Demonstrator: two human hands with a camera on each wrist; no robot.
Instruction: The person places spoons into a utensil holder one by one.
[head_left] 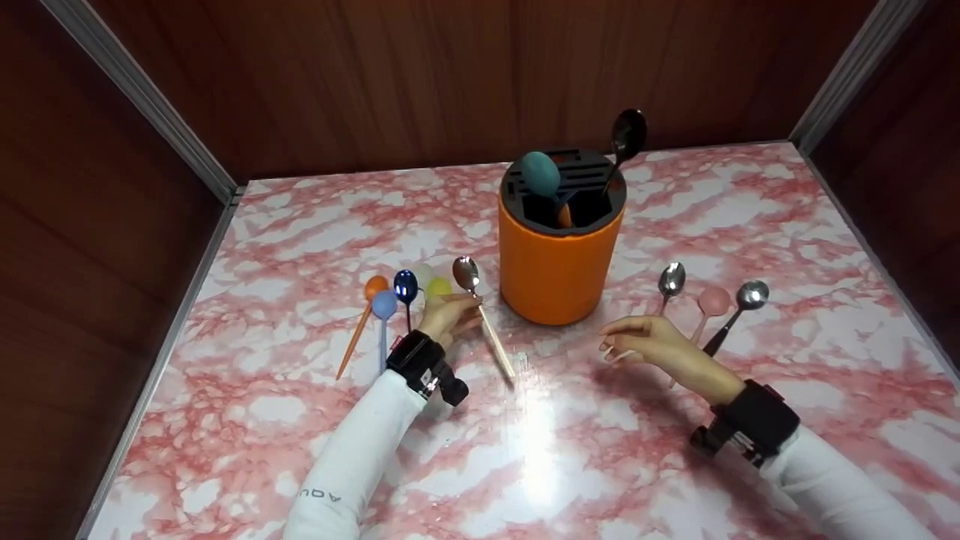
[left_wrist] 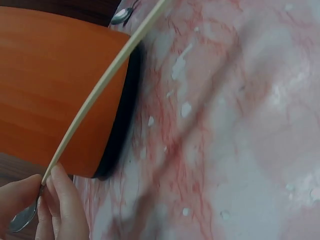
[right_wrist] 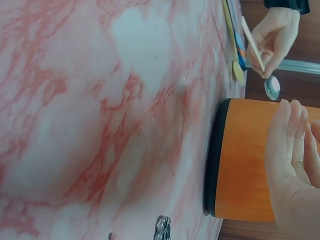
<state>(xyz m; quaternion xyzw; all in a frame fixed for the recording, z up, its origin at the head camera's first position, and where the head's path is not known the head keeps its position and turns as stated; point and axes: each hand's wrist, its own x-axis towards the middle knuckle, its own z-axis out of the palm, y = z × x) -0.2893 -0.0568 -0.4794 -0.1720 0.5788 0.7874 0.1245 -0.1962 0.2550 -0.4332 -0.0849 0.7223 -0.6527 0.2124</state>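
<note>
My left hand (head_left: 448,316) pinches a metal spoon with a pale, cream handle (head_left: 495,341) near its neck, the bowl up and the handle slanting down to the right. In the left wrist view the thumb and fingertips (left_wrist: 60,175) hold that handle beside an orange cylindrical holder (head_left: 556,270). The holder has a black slotted top, with a teal spoon (head_left: 541,174), a dark spoon (head_left: 628,135) and an orange piece standing in it. My right hand (head_left: 651,346) hovers right of the holder with relaxed fingers and nothing in them.
Left on the marbled table lie an orange spoon (head_left: 355,337), a light blue spoon (head_left: 384,304), a dark blue spoon (head_left: 406,286) and a yellow one (head_left: 439,287). Right lie a silver spoon (head_left: 672,278), a pink spoon (head_left: 713,301) and a black-handled spoon (head_left: 751,295). Brown panels (head_left: 375,82) enclose the table.
</note>
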